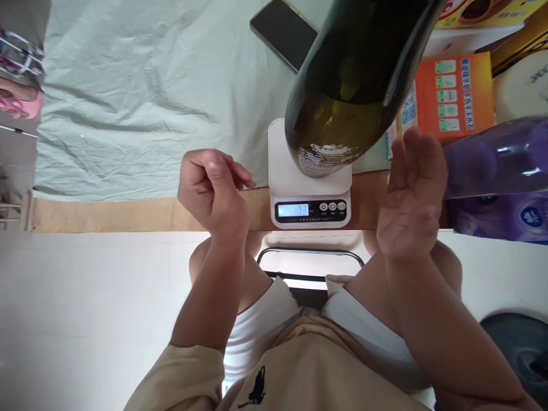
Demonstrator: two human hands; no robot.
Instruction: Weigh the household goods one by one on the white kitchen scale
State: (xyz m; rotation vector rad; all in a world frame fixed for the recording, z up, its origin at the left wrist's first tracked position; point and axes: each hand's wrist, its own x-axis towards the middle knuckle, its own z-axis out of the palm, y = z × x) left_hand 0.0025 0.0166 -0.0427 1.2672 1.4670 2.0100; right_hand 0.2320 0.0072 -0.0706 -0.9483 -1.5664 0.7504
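A dark green glass bottle stands on the white platform of a digital kitchen scale, its top cut off by the upper edge of the view. Low on the bottle is a pale printed label. The lit display shows digits that look like 103, though a further digit is hard to read. Left of the scale, my left hand hovers with fingers loosely curled in and nothing visible in them. My right hand is open, palm turned up, to the right of the scale. Neither hand touches the bottle.
A dark-screened phone lies behind the bottle on a pale green cloth. To the right are an orange box, a purple translucent bottle and a purple pack. A wooden edge borders the table's front.
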